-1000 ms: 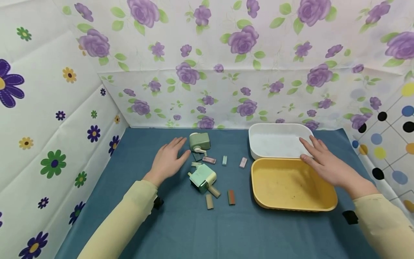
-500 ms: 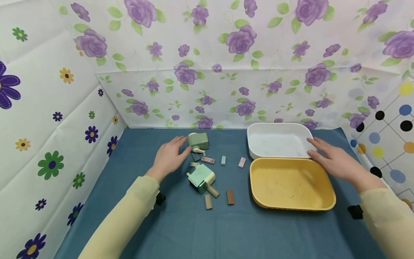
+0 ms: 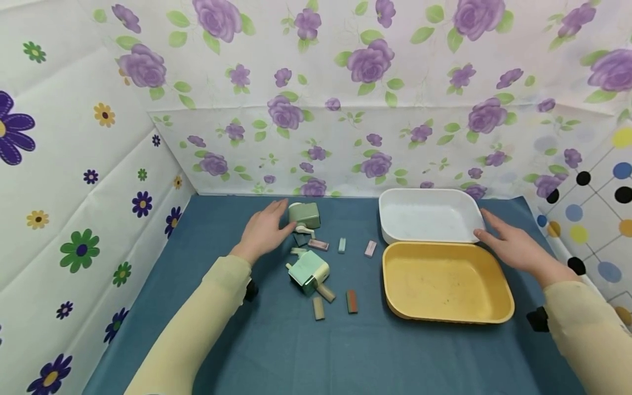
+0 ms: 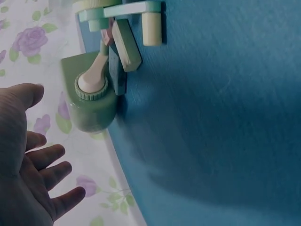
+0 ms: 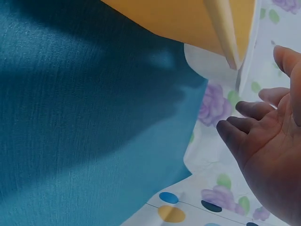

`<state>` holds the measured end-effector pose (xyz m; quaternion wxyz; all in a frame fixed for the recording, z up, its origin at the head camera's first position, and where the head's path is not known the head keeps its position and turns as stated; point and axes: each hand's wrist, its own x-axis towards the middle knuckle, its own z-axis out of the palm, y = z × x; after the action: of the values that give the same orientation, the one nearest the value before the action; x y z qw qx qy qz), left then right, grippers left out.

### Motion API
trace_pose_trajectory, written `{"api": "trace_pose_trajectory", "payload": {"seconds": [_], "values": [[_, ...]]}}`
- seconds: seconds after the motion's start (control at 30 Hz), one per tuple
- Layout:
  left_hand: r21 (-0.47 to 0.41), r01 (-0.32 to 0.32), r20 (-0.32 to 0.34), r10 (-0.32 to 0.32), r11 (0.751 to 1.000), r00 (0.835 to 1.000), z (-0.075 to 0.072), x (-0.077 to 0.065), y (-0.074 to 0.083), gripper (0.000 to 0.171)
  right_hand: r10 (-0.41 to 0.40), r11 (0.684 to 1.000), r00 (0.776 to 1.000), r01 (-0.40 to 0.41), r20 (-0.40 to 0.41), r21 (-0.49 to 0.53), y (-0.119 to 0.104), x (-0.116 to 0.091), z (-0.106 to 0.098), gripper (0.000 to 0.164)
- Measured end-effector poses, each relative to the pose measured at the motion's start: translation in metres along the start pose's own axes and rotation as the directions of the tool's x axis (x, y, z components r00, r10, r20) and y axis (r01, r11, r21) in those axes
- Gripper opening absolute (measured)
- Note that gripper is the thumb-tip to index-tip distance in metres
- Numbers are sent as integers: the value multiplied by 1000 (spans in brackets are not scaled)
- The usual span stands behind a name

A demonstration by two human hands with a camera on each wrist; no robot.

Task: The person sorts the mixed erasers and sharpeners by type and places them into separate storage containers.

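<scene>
My left hand hovers, fingers extended, just left of a dark green crank pencil sharpener. In the left wrist view its thumb points toward the sharpener's cream crank, with a gap between them. A mint-green sharpener lies nearer me, among small eraser-like blocks. My right hand, holding nothing, is at the right end of the white basin, thumb and fingertips right at its rim. Directly in front of that basin stands a yellow basin, its rim against the white one.
Loose on the blue cloth lie a pink block, a pale blue one, a pale pink one, a red-brown and green one and beige ones. Flowered sheets wall the back and sides.
My right hand has moved from over the basins out to the white basin's right side. My left hand has shifted slightly forward and right, closer to the dark green sharpener.
</scene>
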<state>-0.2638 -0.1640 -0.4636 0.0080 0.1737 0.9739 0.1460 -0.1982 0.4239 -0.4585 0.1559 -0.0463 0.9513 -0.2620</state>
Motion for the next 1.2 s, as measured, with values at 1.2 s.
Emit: {"api": "trace_pose_trajectory", "payload": {"seconds": [1.2], "values": [[167,-25,260,-20,986,965,13,51,23,96,19,993,1000,-21,14,114,18,25,14,77]]}}
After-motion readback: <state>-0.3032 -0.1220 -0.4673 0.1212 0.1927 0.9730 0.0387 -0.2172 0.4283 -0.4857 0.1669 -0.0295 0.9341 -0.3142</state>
